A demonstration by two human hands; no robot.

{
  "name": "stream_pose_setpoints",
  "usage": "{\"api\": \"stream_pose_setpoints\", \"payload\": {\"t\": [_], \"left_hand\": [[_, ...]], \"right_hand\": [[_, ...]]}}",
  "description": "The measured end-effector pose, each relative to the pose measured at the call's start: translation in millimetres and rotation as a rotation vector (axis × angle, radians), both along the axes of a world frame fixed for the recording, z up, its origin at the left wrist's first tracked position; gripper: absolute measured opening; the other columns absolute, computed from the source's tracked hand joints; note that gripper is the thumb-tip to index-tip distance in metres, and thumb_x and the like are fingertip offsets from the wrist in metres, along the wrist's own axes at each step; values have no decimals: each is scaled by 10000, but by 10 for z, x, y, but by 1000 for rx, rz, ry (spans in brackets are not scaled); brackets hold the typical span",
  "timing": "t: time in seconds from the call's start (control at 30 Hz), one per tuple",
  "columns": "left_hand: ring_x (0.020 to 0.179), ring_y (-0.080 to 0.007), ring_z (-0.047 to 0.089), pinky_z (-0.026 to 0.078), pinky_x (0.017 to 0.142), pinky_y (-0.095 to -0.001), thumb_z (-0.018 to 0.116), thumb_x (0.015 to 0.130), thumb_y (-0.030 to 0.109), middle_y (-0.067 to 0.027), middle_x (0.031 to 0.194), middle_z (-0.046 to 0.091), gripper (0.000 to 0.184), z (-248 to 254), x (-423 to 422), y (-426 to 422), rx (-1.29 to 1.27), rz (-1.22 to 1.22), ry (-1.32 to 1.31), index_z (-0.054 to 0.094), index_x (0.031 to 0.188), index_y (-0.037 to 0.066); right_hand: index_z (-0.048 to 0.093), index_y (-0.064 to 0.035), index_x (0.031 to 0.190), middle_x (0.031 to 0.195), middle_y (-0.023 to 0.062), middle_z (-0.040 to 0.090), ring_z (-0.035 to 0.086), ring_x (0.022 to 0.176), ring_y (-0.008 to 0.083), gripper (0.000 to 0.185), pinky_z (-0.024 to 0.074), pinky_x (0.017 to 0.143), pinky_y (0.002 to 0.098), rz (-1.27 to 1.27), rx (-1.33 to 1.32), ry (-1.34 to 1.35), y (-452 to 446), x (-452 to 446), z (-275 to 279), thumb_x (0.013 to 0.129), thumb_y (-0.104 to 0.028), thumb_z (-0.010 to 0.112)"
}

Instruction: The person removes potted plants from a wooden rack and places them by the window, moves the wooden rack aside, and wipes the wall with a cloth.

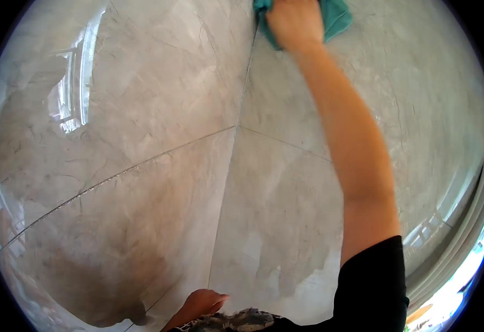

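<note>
At the top of the view, my right hand (pixel 296 25) presses a green cloth (pixel 337 21) against the glossy beige tiled surface (pixel 159 72). The cloth shows on both sides of the hand, and my bare forearm stretches up to it from the lower right. Low in the view, my left hand (pixel 208 301) is near my body, with its fingers mostly hidden and nothing visible in it.
Dark joint lines cross the tiles near the middle. Window reflections (pixel 75 77) shine at the upper left. At the lower right edge are pale curtain-like folds (pixel 453 252) beside a bright area. Patterned fabric (pixel 242 320) shows at the bottom.
</note>
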State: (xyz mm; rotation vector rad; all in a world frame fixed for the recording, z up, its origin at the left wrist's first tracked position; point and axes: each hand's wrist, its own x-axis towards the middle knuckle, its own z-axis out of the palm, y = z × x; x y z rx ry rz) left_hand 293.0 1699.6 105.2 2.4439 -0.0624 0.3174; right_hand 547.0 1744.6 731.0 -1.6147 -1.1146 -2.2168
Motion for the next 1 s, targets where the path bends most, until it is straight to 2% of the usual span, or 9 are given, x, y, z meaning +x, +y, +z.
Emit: {"api": "stream_pose_setpoints", "payload": {"t": [0.17, 0.5, 0.6, 0.67, 0.73, 0.77, 0.87, 0.93, 1.0], "left_hand": [[695, -329, 628, 481, 627, -451, 604, 943, 187, -99, 750, 649, 259, 67, -283, 1822, -90, -25, -211, 691, 1186, 169], [670, -304, 613, 475, 616, -436, 625, 951, 186, -99, 724, 632, 282, -252, -843, 1507, -305, -75, -81, 673, 1228, 194], [745, -330, 646, 506, 660, -433, 620, 953, 225, -130, 776, 662, 250, -224, -1045, 1556, -215, 212, -129, 701, 1186, 185], [762, -333, 654, 512, 668, -433, 623, 951, 228, -134, 791, 670, 242, -326, -1130, 1477, -206, 284, -111, 710, 1172, 182], [794, -331, 667, 524, 689, -434, 630, 947, 240, -140, 834, 692, 219, -448, -1209, 1489, -210, 382, -58, 734, 1129, 178], [794, -331, 667, 524, 689, -434, 630, 947, 240, -140, 834, 692, 219, -486, -1227, 1475, -212, 386, -64, 734, 1129, 178], [813, -330, 674, 530, 700, -438, 632, 942, 236, -139, 856, 703, 229, -533, -1253, 1412, -231, 392, -102, 733, 1137, 171], [816, -335, 677, 533, 700, -443, 629, 933, 215, -134, 859, 709, 226, -526, -1170, 1334, -211, 355, -96, 732, 1125, 155], [810, -340, 675, 532, 695, -447, 626, 930, 204, -136, 853, 708, 223, -475, -1044, 1346, -168, 322, -103, 731, 1118, 145]], "right_hand": [[475, 66, 1423, 1461, 175, 491, 507, 1228, 331, 584, 376, 1055, 446, -38, -27, 102, 2103, -415, -1640, 898, -189, 514], [620, 29, 1291, 1271, 187, 615, 583, 1116, 332, 470, 495, 853, 425, 12, -810, 55, 1298, -308, -5582, 861, -143, 540], [593, -87, 1356, 1230, 121, 627, 580, 1148, 265, 440, 495, 913, 374, 451, -990, 363, 876, -75, -6797, 918, -93, 543], [587, -119, 1359, 1212, 98, 631, 594, 1118, 231, 414, 507, 895, 346, 609, -1040, 213, 575, 43, -6841, 951, -71, 533], [633, -103, 1254, 1156, 92, 611, 562, 1086, 188, 312, 511, 835, 334, 1142, -1035, 2131, 527, 82, -6832, 945, -110, 591], [636, -97, 1237, 1128, 86, 620, 574, 1039, 181, 289, 514, 824, 333, 1266, -897, 2258, 503, -19, -6542, 953, -115, 587], [647, -80, 1186, 1043, 65, 650, 611, 898, 161, 229, 524, 791, 330, 1282, -993, 1731, 669, -288, -5171, 974, -130, 575], [663, -79, 1173, 1017, 60, 682, 641, 879, 149, 223, 551, 743, 330, 746, -1006, 1094, 734, -221, -4312, 958, -102, 612], [686, -104, 1213, 1055, 70, 715, 677, 962, 215, 266, 558, 869, 381, 664, -758, 1599, 550, -906, -2756, 959, -162, 631]]}}
